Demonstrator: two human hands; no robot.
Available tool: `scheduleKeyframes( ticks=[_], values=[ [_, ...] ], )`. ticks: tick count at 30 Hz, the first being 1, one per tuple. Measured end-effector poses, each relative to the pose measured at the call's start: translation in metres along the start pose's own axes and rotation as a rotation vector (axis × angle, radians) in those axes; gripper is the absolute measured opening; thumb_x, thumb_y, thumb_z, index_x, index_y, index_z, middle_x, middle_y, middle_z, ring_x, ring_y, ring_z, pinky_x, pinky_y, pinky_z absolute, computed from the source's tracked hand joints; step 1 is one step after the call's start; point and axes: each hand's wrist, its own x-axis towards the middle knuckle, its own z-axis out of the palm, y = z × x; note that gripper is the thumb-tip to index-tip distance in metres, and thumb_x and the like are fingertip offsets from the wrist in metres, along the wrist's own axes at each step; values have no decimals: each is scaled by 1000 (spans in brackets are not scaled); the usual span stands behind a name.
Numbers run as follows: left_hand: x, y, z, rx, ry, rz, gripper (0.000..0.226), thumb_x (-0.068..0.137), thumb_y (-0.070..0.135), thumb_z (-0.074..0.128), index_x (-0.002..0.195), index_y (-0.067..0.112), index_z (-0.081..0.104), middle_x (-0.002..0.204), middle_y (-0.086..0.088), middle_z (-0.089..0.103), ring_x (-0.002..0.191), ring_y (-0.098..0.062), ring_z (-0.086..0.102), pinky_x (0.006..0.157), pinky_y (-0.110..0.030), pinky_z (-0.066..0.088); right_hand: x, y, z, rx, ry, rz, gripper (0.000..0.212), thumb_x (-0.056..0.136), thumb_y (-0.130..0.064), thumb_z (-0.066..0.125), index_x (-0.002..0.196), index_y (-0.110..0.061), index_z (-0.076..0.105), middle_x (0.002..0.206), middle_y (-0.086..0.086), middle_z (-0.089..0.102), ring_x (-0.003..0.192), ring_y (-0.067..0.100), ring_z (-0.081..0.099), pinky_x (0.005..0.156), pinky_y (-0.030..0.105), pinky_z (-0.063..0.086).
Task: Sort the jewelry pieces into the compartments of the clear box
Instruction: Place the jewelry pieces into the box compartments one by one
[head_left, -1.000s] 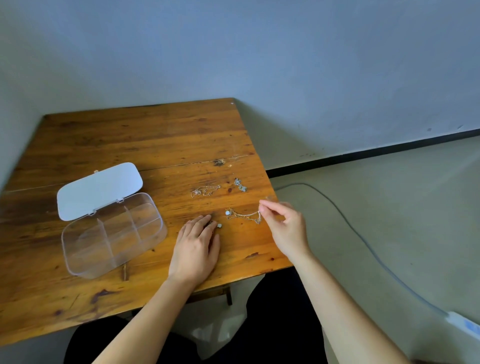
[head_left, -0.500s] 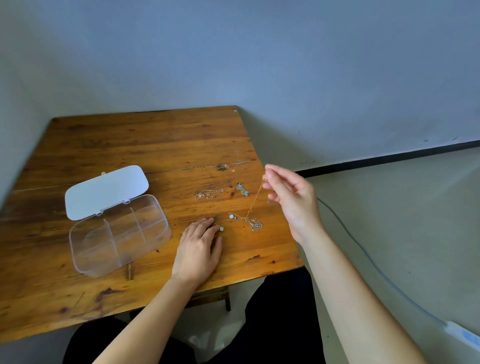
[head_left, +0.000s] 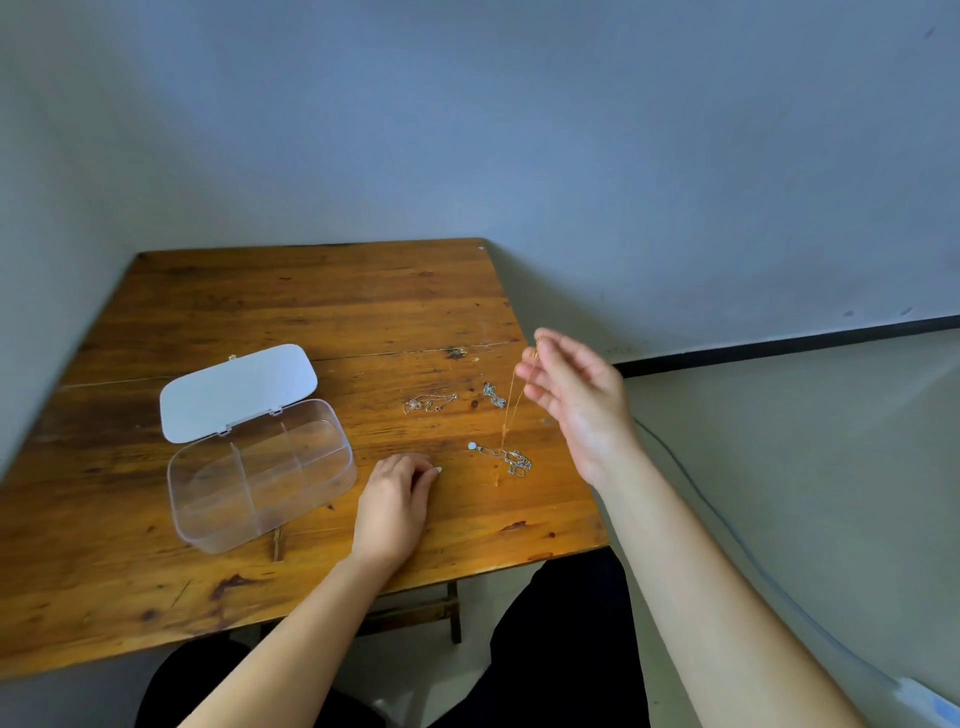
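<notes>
My right hand (head_left: 576, 400) is raised above the table's right side, pinching the top of a thin gold chain (head_left: 509, 415) that hangs down to the wood. Under the chain's lower end lies a silver chain with a white bead (head_left: 501, 456). My left hand (head_left: 395, 504) rests palm down on the table, fingertips at a tiny white stud (head_left: 439, 470). Farther back lie a silver bracelet (head_left: 428, 402) and a small silver piece (head_left: 494, 395). The clear box (head_left: 260, 473) stands open at the left, its white lid (head_left: 236, 391) folded back, its compartments empty.
The wooden table (head_left: 260, 312) sits in a corner with walls behind and to the left. Its right edge drops to a pale floor where a cable (head_left: 727, 525) runs. My dark-trousered legs are below the front edge.
My right hand pinched the gold chain on the table and lifted it upward, so it now hangs free. The left hand stayed in place. The camera tilted up.
</notes>
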Motion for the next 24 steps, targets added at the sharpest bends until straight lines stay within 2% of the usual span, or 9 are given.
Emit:
scheduleKeyframes(
  ticks=[3, 7, 9, 11, 14, 19, 24],
  values=[
    [4, 9, -17, -315, -29, -176, 8, 97, 24, 59, 96, 20, 66, 98, 7, 73, 91, -14, 67, 74, -13, 49, -2, 14, -3, -88, 20, 67, 18, 94, -25, 67, 112, -24, 72, 100, -1, 78, 98, 15, 73, 90, 32, 56],
    [12, 28, -57, -835, 23, -328, 19, 100, 24, 55, 104, 8, 64, 101, -2, 78, 99, -14, 72, 88, -29, 56, 1, 11, 5, -24, 10, 81, 20, 93, -24, 70, 112, -21, 72, 103, 3, 77, 99, 17, 74, 92, 32, 57],
    [18, 35, -83, -984, 55, -353, 24, 101, 25, 52, 108, 4, 62, 105, -7, 76, 103, -18, 72, 88, -33, 55, 5, 5, 13, 32, -19, 80, 21, 92, -23, 71, 112, -19, 72, 103, 5, 77, 101, 20, 73, 89, 35, 58],
    [26, 40, -111, -1100, 101, -378, 18, 103, 23, 49, 104, 9, 60, 107, -10, 76, 104, -21, 71, 88, -36, 55, 10, -2, 26, 79, -50, 73, 22, 92, -21, 71, 113, -17, 72, 105, 6, 77, 102, 22, 73, 85, 36, 60],
    [33, 40, -152, -1178, 187, -369, 15, 103, 19, 49, 98, 13, 61, 103, -10, 75, 104, -25, 71, 88, -40, 56, 17, -14, 51, 126, -97, 48, 20, 92, -19, 71, 112, -17, 72, 105, 6, 77, 102, 23, 73, 80, 34, 60],
    [36, 30, -212, -1125, 288, -287, 15, 103, 22, 50, 103, 12, 62, 103, -9, 77, 106, -26, 71, 89, -43, 56, 20, -27, 103, 140, -173, 1, 20, 93, -17, 70, 113, -15, 71, 104, 6, 77, 100, 23, 74, 80, 33, 60],
    [37, 13, -245, -1067, 385, -284, 13, 101, 23, 53, 101, 12, 61, 104, -10, 77, 102, -25, 72, 87, -42, 57, 16, -31, 158, 98, -254, -27, 20, 95, -14, 66, 115, -15, 68, 106, 8, 75, 97, 20, 75, 79, 31, 61]
  ],
)
